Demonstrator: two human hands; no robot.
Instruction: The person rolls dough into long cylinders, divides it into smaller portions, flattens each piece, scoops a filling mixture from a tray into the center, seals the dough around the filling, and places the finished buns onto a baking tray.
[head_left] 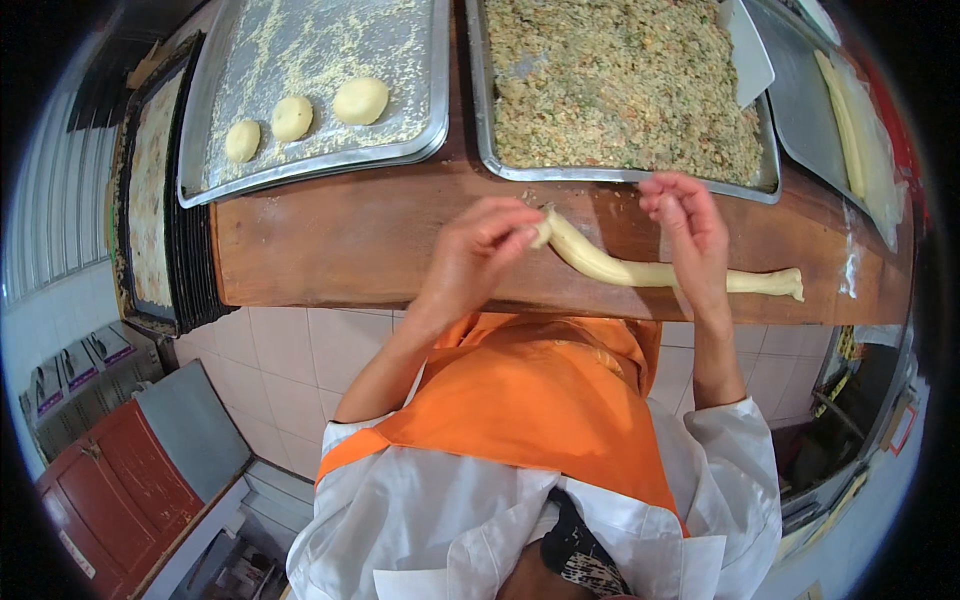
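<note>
A long, pale dough rope (610,268) lies in a bend across the wooden table near its front edge. At its left end my left hand (478,252) is closed, its thumb and fingers pinching a small dough piece (543,236). Whether that piece is still joined to the rope cannot be made out. My right hand (692,235) hovers over the right part of the rope, fingers loosely bent, thumb apart, nothing visible in them. Beyond my left hand, a floured metal tray (215,175) carries three round dough balls (292,119).
Past my right hand is a metal tray (630,176) of crumbly, speckled filling (620,90) with a white scraper (748,55). Another dough strip (845,120) lies under plastic at far right. Stacked dark trays (195,200) stand left of the wooden table (330,250).
</note>
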